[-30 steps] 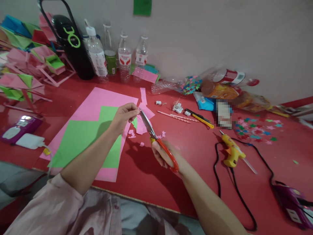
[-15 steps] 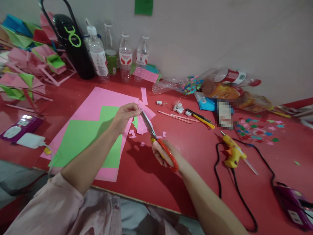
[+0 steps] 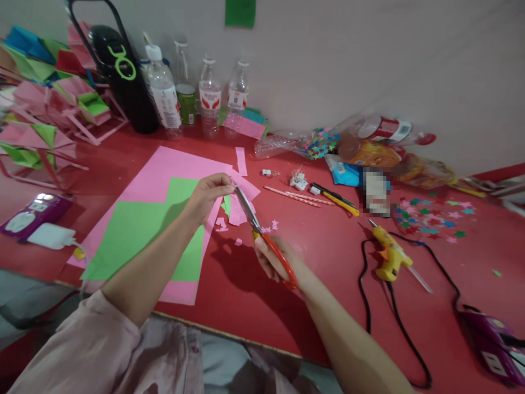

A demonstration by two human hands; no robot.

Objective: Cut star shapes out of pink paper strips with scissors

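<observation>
My right hand (image 3: 273, 257) grips a pair of scissors (image 3: 279, 255) with red and yellow handles, blades pointing up and left. The blade tips reach the fingertips of my left hand (image 3: 213, 191), which pinches a small piece of pink paper (image 3: 232, 179), mostly hidden by the fingers. Below the blades lie pink paper scraps (image 3: 221, 224) and a few small pink stars (image 3: 274, 224). Under my left forearm, green paper sheets (image 3: 139, 235) rest on larger pink sheets (image 3: 158, 169).
A yellow glue gun (image 3: 391, 254) with a black cord lies at right, near scattered paper stars (image 3: 438, 216). Plastic bottles (image 3: 210, 98) and a black flask (image 3: 123, 76) stand along the wall. Folded paper models (image 3: 41, 109) fill the left. A cutter (image 3: 338, 201) lies behind the hands.
The scissor blades look slightly more closed and the handles have drawn a little together. My left hand keeps nearly the same place.
</observation>
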